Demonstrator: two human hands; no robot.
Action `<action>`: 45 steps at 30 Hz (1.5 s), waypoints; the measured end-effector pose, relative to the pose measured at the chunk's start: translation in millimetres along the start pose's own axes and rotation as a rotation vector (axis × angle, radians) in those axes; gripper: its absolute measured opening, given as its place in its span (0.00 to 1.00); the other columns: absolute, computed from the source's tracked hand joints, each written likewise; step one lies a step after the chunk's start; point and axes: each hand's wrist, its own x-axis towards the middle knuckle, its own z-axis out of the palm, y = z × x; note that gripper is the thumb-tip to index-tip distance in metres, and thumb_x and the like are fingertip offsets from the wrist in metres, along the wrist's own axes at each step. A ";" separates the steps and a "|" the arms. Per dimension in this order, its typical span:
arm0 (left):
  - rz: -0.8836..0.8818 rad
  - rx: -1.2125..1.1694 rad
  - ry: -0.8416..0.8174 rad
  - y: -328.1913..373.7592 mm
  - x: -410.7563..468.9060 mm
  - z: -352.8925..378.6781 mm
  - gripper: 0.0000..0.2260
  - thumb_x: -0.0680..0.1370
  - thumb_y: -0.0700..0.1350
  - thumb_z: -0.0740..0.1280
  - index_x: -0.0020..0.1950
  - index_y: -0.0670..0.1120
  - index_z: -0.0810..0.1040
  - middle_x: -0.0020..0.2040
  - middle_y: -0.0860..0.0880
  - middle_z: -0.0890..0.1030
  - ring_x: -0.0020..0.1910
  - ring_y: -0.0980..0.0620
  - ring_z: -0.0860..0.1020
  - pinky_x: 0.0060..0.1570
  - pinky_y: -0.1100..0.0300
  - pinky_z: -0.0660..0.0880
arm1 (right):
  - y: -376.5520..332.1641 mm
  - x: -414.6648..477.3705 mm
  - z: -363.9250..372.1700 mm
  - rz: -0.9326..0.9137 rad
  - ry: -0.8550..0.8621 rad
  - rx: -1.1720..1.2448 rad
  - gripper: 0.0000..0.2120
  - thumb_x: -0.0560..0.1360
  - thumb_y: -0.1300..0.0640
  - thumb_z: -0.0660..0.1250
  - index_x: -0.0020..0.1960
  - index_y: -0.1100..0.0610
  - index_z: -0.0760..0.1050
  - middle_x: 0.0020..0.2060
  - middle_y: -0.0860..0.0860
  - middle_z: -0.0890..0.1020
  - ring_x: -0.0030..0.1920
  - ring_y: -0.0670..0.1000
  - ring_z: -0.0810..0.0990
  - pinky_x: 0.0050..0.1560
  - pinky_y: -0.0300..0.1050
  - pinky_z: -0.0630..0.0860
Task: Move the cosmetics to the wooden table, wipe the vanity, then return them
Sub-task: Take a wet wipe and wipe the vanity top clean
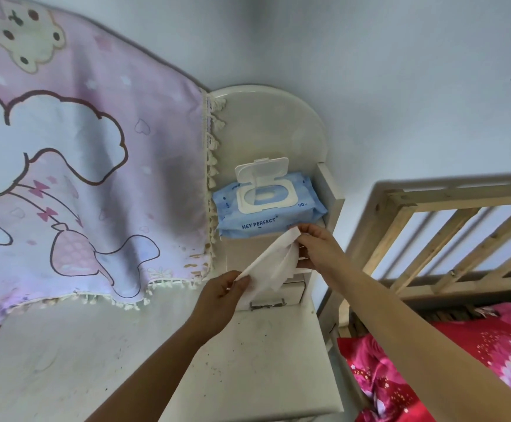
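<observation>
The white vanity top (80, 360) is spreading out below and to the left of the blue wipes pack (266, 220), and dark specks and smudges are showing on it. The pack is sitting on a small raised shelf (236, 251) at the vanity's back right, its white flip lid (262, 172) standing open. Left of the pack, a pink fringed cloth (80, 178) is hanging down to the top's back edge. Right of the pack, a wooden bed frame (406, 205) is carrying red and pink bedding (461, 345).
</observation>
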 end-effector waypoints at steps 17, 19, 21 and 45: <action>-0.159 -0.204 0.096 -6.4 -6.3 -3.6 0.09 0.78 0.56 0.67 0.47 0.53 0.84 0.40 0.51 0.84 0.35 0.59 0.78 0.33 0.66 0.73 | 48.6 1.2 -8.6 0.176 -0.036 0.084 0.10 0.78 0.47 0.68 0.53 0.51 0.81 0.50 0.49 0.84 0.51 0.52 0.83 0.51 0.47 0.80; -0.184 -0.194 0.051 -13.7 -7.8 3.9 0.10 0.78 0.57 0.67 0.48 0.53 0.85 0.41 0.50 0.84 0.36 0.58 0.79 0.35 0.64 0.73 | 62.0 2.2 -10.0 0.214 0.011 0.037 0.09 0.80 0.44 0.62 0.52 0.46 0.78 0.53 0.47 0.81 0.54 0.50 0.80 0.56 0.50 0.79; -0.235 -0.174 0.058 -24.7 -9.9 13.0 0.10 0.77 0.58 0.68 0.47 0.54 0.85 0.39 0.49 0.83 0.35 0.56 0.77 0.33 0.63 0.71 | 80.0 1.2 -11.6 0.197 0.071 -0.099 0.13 0.81 0.40 0.58 0.49 0.46 0.76 0.47 0.46 0.81 0.46 0.47 0.80 0.45 0.44 0.80; -0.014 0.382 -0.279 -69.9 -23.4 72.9 0.05 0.75 0.58 0.70 0.46 0.60 0.84 0.39 0.64 0.83 0.40 0.65 0.80 0.39 0.73 0.70 | 232.2 -45.5 -21.0 -0.054 -0.266 -0.652 0.32 0.76 0.60 0.66 0.66 0.28 0.63 0.78 0.49 0.55 0.76 0.49 0.50 0.70 0.44 0.53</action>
